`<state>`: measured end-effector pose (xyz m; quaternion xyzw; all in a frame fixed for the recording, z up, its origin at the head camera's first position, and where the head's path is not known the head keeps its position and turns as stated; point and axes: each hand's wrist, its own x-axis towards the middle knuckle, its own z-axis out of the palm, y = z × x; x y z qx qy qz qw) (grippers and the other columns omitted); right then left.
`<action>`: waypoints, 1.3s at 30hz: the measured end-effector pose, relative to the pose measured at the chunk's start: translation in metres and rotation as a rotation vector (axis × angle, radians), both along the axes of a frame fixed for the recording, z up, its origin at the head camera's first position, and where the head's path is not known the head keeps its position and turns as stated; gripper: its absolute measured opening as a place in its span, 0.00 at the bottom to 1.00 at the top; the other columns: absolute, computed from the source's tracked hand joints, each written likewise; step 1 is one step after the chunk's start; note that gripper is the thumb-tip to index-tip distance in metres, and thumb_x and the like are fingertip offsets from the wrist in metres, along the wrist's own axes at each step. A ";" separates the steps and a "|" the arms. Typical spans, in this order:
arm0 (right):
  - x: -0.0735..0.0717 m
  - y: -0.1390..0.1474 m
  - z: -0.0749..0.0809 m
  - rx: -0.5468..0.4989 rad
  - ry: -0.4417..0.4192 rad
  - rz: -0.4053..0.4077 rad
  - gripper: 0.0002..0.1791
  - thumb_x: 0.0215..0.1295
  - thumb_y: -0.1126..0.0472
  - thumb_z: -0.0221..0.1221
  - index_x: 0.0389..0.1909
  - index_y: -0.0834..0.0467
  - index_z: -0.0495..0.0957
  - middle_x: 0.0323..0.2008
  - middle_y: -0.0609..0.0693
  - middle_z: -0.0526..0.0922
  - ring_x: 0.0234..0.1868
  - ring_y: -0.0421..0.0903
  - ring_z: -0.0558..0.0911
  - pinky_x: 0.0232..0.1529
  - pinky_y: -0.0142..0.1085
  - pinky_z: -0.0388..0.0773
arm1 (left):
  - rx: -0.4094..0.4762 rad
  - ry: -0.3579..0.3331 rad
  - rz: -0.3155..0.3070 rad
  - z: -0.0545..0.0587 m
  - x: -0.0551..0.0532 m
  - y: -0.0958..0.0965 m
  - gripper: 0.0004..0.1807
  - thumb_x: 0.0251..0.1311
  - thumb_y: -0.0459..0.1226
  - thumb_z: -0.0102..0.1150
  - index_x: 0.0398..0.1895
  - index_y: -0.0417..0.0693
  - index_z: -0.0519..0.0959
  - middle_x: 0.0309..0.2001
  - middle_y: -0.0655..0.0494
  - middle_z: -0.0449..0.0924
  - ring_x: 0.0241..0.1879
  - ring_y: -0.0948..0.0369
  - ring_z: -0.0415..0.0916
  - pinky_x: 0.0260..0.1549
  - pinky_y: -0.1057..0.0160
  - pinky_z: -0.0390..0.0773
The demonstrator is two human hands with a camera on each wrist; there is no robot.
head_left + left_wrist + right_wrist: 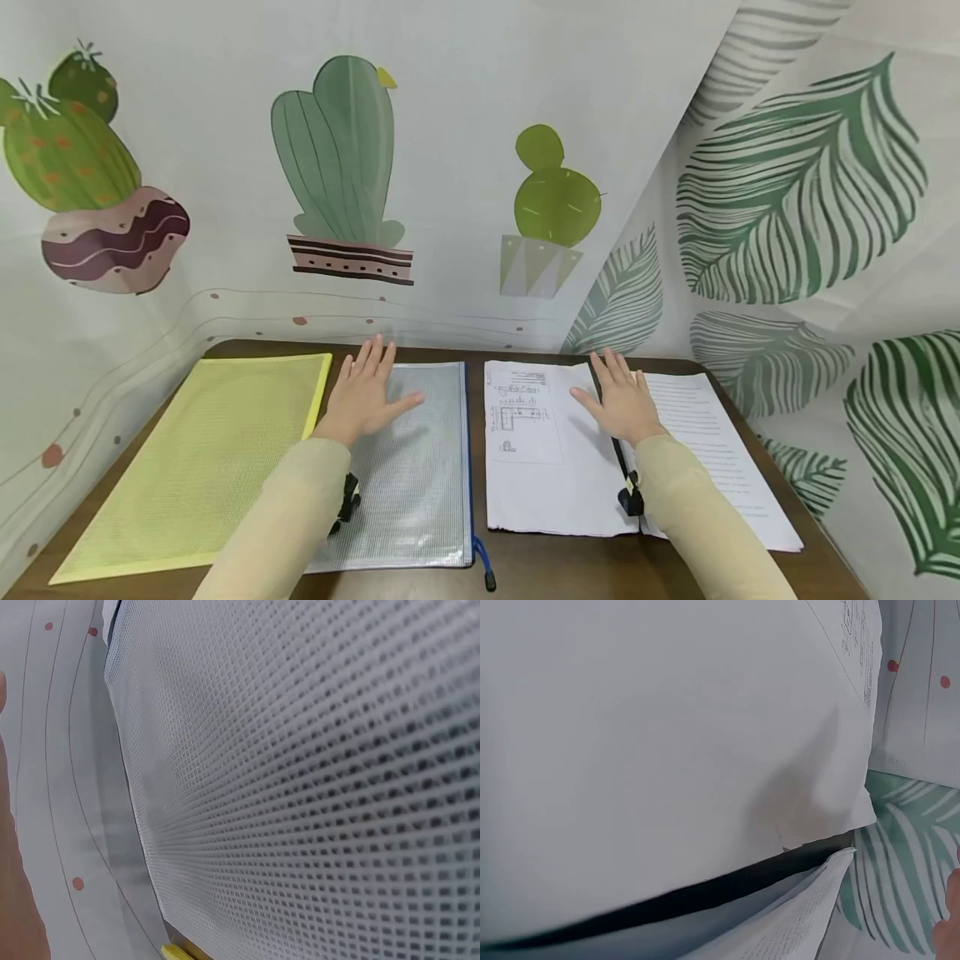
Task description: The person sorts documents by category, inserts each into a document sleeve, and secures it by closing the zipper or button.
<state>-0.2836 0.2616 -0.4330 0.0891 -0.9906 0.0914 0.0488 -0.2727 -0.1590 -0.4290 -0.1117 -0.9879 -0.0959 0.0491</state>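
My left hand (363, 398), fingers straight and thumb spread, hovers palm down over the upper part of a clear mesh zip pouch (420, 492) with a blue edge. The pouch's white grid fills most of the left wrist view, with a sliver of the hand (16, 900) at the side. Over the seam between two stacks of paper is my right hand (624, 402), also with straight fingers. The left stack (555, 496) bears a printed drawing; lines of text cover the right stack (720, 467). Both hands hold nothing.
A yellow mesh pouch (187, 450) lies at the left of the brown table (555, 571). The blue zip pull (483, 558) hangs off the clear pouch's near corner. Cactus and leaf printed cloth (457, 208) stands behind and beside the table.
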 end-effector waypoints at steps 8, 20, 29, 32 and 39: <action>0.003 0.000 -0.001 -0.029 -0.004 -0.001 0.49 0.63 0.27 0.36 0.74 0.57 0.43 0.75 0.62 0.40 0.74 0.61 0.43 0.69 0.63 0.40 | 0.018 0.027 0.008 0.001 0.004 0.005 0.58 0.51 0.76 0.35 0.75 0.49 0.38 0.76 0.46 0.33 0.75 0.49 0.31 0.71 0.43 0.35; 0.007 0.001 -0.008 -0.060 0.007 -0.004 0.50 0.64 0.28 0.37 0.73 0.61 0.46 0.74 0.65 0.44 0.73 0.64 0.46 0.68 0.64 0.45 | 0.032 -0.010 0.015 -0.008 0.008 0.011 0.59 0.51 0.77 0.32 0.75 0.48 0.38 0.76 0.46 0.30 0.75 0.47 0.32 0.71 0.43 0.38; 0.008 0.001 -0.009 -0.075 -0.003 -0.006 0.49 0.65 0.29 0.39 0.73 0.63 0.47 0.73 0.66 0.45 0.73 0.63 0.47 0.68 0.63 0.47 | 0.064 -0.019 0.007 -0.015 0.010 0.017 0.56 0.54 0.72 0.40 0.75 0.46 0.38 0.76 0.45 0.32 0.75 0.46 0.31 0.70 0.40 0.40; 0.007 0.002 -0.014 -0.076 0.006 -0.008 0.51 0.64 0.28 0.38 0.73 0.63 0.48 0.73 0.66 0.47 0.73 0.63 0.48 0.68 0.63 0.49 | 0.060 -0.026 0.008 -0.015 0.011 0.020 0.56 0.54 0.72 0.38 0.75 0.46 0.38 0.76 0.45 0.32 0.75 0.46 0.31 0.70 0.41 0.40; 0.008 0.003 -0.018 -0.094 -0.001 -0.016 0.52 0.63 0.27 0.38 0.72 0.64 0.48 0.72 0.67 0.48 0.71 0.66 0.52 0.66 0.64 0.52 | 0.051 -0.050 0.018 -0.013 0.015 0.024 0.59 0.51 0.76 0.34 0.75 0.44 0.40 0.75 0.43 0.32 0.74 0.44 0.34 0.70 0.41 0.43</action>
